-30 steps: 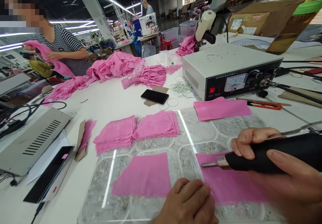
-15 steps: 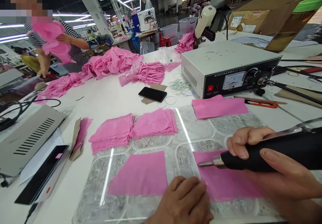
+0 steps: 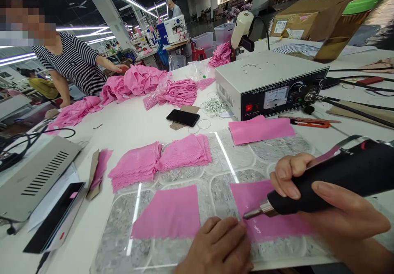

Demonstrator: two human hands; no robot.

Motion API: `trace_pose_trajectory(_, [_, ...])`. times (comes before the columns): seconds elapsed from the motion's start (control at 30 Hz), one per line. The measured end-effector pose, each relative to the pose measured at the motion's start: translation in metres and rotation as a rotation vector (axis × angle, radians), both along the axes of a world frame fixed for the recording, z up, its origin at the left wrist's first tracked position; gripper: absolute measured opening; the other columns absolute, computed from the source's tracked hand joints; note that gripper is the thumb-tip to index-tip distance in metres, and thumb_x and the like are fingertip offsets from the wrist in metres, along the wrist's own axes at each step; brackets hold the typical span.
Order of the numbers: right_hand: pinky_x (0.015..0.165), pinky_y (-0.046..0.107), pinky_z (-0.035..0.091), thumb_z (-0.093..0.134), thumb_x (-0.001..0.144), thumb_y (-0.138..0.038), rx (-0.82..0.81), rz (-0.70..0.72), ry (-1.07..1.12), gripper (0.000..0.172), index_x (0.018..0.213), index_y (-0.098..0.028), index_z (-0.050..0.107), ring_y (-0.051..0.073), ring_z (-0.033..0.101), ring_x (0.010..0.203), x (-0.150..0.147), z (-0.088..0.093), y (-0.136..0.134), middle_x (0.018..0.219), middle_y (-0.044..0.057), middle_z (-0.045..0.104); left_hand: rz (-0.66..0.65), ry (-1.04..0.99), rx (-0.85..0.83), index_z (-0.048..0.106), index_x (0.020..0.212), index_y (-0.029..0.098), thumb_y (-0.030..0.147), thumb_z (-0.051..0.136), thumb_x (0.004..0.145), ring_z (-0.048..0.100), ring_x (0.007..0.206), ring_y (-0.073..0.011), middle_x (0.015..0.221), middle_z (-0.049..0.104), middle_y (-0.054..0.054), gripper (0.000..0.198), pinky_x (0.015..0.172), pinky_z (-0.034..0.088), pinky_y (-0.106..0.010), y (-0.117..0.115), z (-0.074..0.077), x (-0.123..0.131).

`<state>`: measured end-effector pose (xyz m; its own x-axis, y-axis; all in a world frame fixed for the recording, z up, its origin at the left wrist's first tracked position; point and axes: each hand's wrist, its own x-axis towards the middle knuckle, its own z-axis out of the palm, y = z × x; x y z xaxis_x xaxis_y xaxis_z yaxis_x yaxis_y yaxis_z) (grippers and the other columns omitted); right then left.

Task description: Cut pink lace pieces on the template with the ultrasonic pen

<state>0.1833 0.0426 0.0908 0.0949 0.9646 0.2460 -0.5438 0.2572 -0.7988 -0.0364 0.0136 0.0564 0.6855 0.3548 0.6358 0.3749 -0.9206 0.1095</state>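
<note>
My right hand (image 3: 332, 200) grips a black ultrasonic welding handpiece (image 3: 344, 169). Its tapered metal tip points left and down at a pink fabric piece (image 3: 277, 227), near that piece's left edge. My left hand (image 3: 218, 245) lies at the same left edge, just short of the tip, its fingers curled together; the fingertips are partly hidden. Left of it a second pink fabric piece (image 3: 169, 214) lies flat on the clear-topped, marble-patterned mat (image 3: 120, 216). Two stacks of scallop-edged pink pieces, the left stack (image 3: 135, 163) and the right stack (image 3: 186, 153), rest behind it.
A folded pink cloth (image 3: 261, 130) lies before the metal control box (image 3: 271, 81). Near it are an orange cutter (image 3: 310, 123) and a phone (image 3: 182, 117). A second metal box (image 3: 40, 171) stands left. Across the table a person in stripes (image 3: 74, 60) reaches toward heaped pink cloth (image 3: 144, 79).
The handpiece's tip has moved down along the fabric toward my left hand, and its body tilts more. The person opposite has lowered the pink garment onto the heap. The view has shifted slightly.
</note>
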Motion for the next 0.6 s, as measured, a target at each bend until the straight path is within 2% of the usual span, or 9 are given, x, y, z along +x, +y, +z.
trace_pose_trajectory(0.23, [0.048, 0.029, 0.051, 0.067, 0.079, -0.037, -0.031, 0.075, -0.032, 0.014, 0.08, -0.024, 0.062, 0.013, 0.052, 0.053, -0.0007, 0.0001, -0.0053, 0.072, 0.0, 0.055, -0.012, 0.015, -0.027, 0.069, 0.092, 0.01, 0.019, 0.054, 0.095, 0.068, 0.09, -0.016, 0.095, 0.074, -0.006, 0.018, 0.072, 0.051, -0.026, 0.0012, 0.003, 0.0031])
trace_pose_trajectory(0.47, [0.045, 0.03, 0.051, 0.067, 0.079, -0.037, -0.028, 0.089, -0.033, 0.012, 0.079, -0.026, 0.062, 0.015, 0.051, 0.053, -0.0021, -0.0036, -0.0053, 0.069, 0.0, 0.054, -0.024, 0.025, -0.02, 0.069, 0.095, 0.01, 0.022, 0.053, 0.097, 0.068, 0.09, -0.0163, 0.098, 0.074, -0.005, 0.021, 0.072, 0.051, -0.027, 0.0011, -0.0015, -0.0001])
trace_pose_trajectory(0.53, [0.044, 0.03, 0.049, 0.068, 0.077, -0.036, -0.048, 0.042, -0.024, 0.013, 0.078, -0.025, 0.063, 0.014, 0.051, 0.052, -0.0005, -0.0023, -0.0036, 0.069, 0.0, 0.054, -0.028, 0.031, -0.018, 0.069, 0.096, 0.01, 0.024, 0.051, 0.098, 0.067, 0.091, -0.0161, 0.098, 0.074, -0.005, 0.022, 0.073, 0.051, -0.027, 0.0012, -0.003, -0.0007])
trace_pose_trajectory(0.6, [0.044, 0.029, 0.046, 0.07, 0.071, -0.034, -0.064, -0.076, 0.011, 0.013, 0.075, -0.023, 0.064, 0.013, 0.049, 0.048, 0.0039, 0.0019, -0.0002, 0.068, 0.001, 0.054, -0.024, 0.023, -0.01, 0.069, 0.095, 0.011, 0.025, 0.05, 0.099, 0.067, 0.09, -0.0157, 0.097, 0.074, -0.005, 0.025, 0.074, 0.051, -0.027, 0.0017, -0.0035, 0.0002])
